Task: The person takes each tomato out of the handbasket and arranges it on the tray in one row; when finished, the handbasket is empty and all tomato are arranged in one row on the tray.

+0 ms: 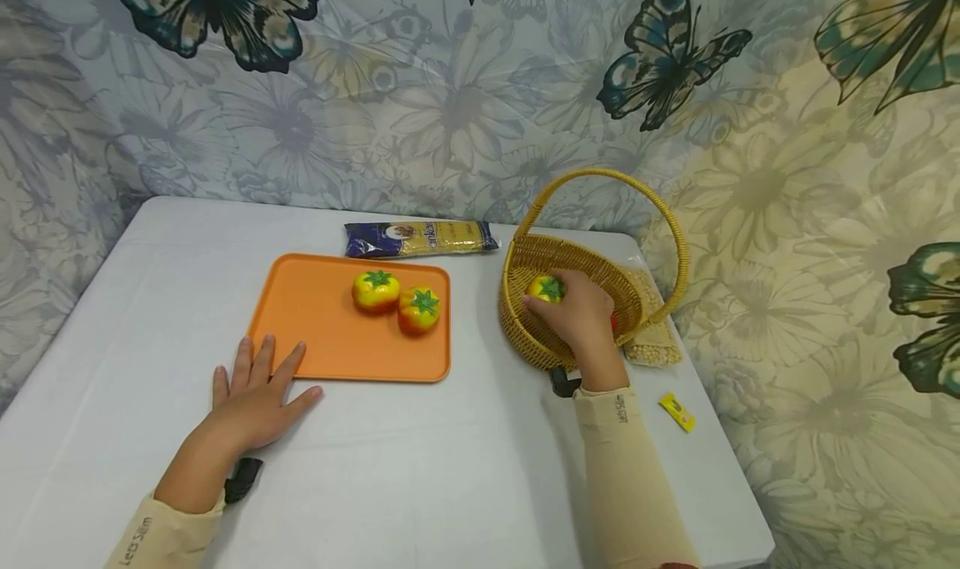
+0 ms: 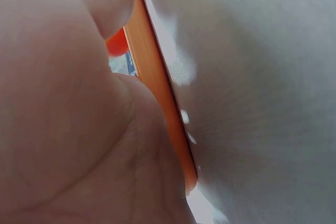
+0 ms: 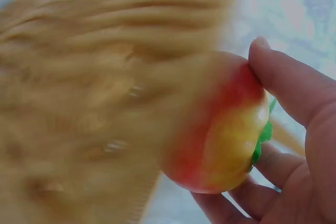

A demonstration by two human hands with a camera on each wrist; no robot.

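My right hand (image 1: 577, 306) grips a red-and-yellow toy tomato (image 1: 546, 288) with a green leafy top, at the mouth of a woven wicker basket (image 1: 517, 327). In the right wrist view, thumb and fingers hold the toy tomato (image 3: 226, 129) from its leafy side, and the blurred basket wall (image 3: 94, 108) overlaps its other side. Spread flat, my left hand (image 1: 255, 406) has its fingertips on the near left edge of an orange tray (image 1: 322, 336). Two similar toy tomatoes, one left (image 1: 376, 291) and one right (image 1: 418, 311), sit side by side on the tray.
A blue-and-gold pasta packet (image 1: 420, 239) lies behind the tray. Right of the basket, partly hidden by it, is a clear bag of beige pieces (image 1: 652, 340). Nearer the table's right edge lies a small yellow wrapper (image 1: 677, 411). The basket's tall handle (image 1: 600, 173) arches above it.
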